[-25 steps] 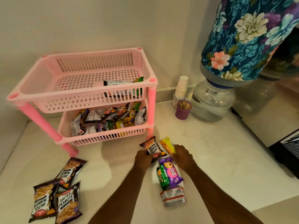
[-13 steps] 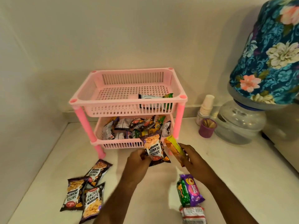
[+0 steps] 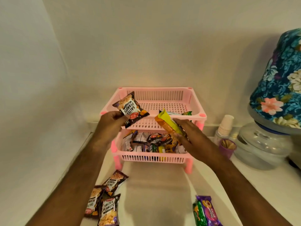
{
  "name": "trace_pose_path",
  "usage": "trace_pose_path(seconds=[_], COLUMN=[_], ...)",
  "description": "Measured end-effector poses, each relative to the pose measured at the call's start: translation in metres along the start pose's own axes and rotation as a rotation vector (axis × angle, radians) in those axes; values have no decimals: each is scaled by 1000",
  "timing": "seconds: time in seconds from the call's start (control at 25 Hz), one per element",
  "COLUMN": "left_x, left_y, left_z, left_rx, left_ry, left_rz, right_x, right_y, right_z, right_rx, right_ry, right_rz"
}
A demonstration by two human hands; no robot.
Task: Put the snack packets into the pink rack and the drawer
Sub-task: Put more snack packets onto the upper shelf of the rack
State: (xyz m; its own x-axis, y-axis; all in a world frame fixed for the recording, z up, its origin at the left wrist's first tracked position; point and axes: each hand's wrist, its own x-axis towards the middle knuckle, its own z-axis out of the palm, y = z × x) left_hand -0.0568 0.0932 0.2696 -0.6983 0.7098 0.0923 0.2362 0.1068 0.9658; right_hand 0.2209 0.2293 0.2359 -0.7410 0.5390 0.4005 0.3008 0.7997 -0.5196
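Both hands have risen to the two-tier pink plastic rack (image 3: 202, 115): left hand (image 3: 110, 123) pinches a brown salted-peanuts packet (image 3: 130, 110), right hand (image 3: 189, 136) grips a yellow-orange biscuit packet (image 3: 167, 123). Lower tier at 6 o'clock is full of packets.

Both packets have risen from the counter: left hand (image 3: 112, 123) lifts peanuts packet (image 3: 130, 109), right hand (image 3: 187, 136) the yellow packet (image 3: 168, 123) (rack-top height).

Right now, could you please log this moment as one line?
left hand: holds peanut packet | right hand: holds yellow packet | both at rack top tier
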Motion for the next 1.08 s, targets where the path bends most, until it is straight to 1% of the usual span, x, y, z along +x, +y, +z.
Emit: trace_pose_path(seconds=[0.08,0.16,0.28,0.4,0.56,0.64,0.84,0.96,1.0,1.08], left_x=[30,59,96,116,123,125,132,129,129,127], left_y=[11,21,28,25,16,12,12,13,14,14], left_z=[-12,-23,-30,-28,-20,-16,-16,-11,-8,-4], left_rx=[109,280,540,747,934,1037,1129,1234,1235,1172], left_ry=[44,66,0,-87,-145,-154,-263,-199,-192,-236], left_rz=[55,117,140,99,78,92,79,154,177,154], right_x=[19,40,74,108,146,161,186,198,200,205], right_y=[-6,-12,-21,-30,-32,-29,-17,-11,-8,-4], right_z=[-8,-15,-21,-21,-5,6,29,37,38,39], right_rx=[-36,-88,-218,-329,-398,-389,-306,-295,-300,-314], right_ry=[8,12,-28,-106,-248,-320,-437,-505,-520,-545], right_rz=[-21,-50,-88,-85,-70,-57,-4,3,0,-1])
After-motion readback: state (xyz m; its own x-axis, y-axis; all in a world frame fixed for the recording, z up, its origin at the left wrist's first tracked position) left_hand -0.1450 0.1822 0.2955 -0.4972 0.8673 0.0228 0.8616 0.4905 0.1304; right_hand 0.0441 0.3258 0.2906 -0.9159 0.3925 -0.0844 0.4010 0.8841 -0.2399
